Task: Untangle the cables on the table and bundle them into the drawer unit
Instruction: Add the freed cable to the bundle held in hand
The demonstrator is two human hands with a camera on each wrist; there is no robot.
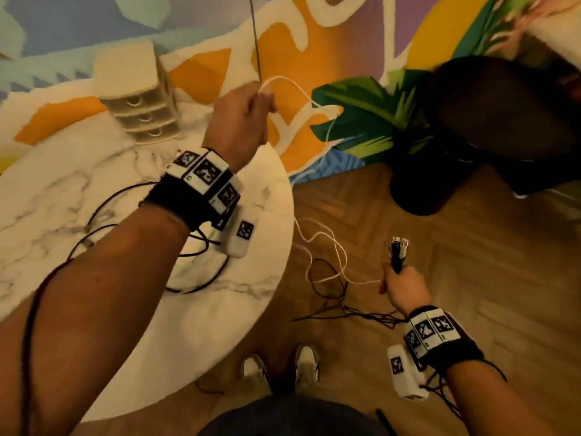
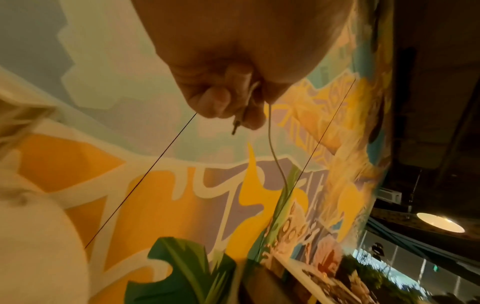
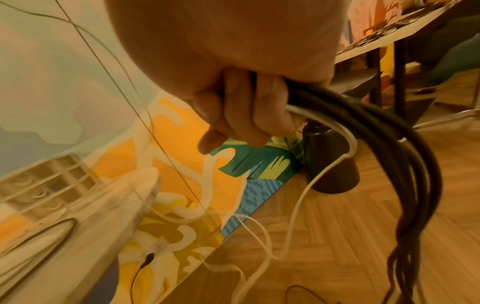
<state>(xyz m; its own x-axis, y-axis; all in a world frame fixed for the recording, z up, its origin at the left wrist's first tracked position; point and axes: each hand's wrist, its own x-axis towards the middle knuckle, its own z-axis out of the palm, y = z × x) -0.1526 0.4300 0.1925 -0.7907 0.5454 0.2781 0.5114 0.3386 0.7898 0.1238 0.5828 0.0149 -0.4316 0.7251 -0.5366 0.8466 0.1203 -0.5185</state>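
The left hand (image 1: 243,121) is raised over the far edge of the counter (image 1: 78,190), its grip pinching the white cable (image 1: 327,247) and a thin dark one. The right hand (image 1: 405,291), low over the wooden floor (image 1: 471,278) beside the counter, has its grip closed around a bundle of black cables (image 3: 405,148) and the white one. Loose loops trail across open floor. The drawer unit (image 1: 141,105) stands at the counter's far edge. Another black cable (image 1: 201,247) on the counter is partly hidden by the left forearm.
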